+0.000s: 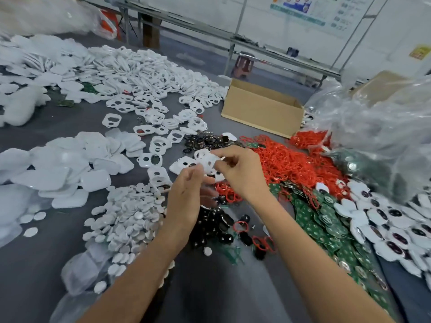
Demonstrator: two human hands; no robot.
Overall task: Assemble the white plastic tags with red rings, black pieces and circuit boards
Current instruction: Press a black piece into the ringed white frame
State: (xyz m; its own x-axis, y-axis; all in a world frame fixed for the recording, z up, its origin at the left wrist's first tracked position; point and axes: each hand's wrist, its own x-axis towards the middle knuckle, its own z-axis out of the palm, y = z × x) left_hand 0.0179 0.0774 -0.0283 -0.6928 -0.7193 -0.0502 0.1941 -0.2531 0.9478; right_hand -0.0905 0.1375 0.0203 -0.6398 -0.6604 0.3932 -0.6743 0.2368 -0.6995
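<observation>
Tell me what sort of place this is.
Probably a small factory's hand-assembly bench: loose heaps of white tag shells, red rings and green circuit boards cover the grey table, with a cardboard box beside them and metal-framed benches behind.

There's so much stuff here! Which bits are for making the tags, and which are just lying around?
For the job: white tag, held by the left hand and right hand; red rings; black pieces; green circuit boards.

Just lying about: cardboard box; clear plastic bag; stool.
</observation>
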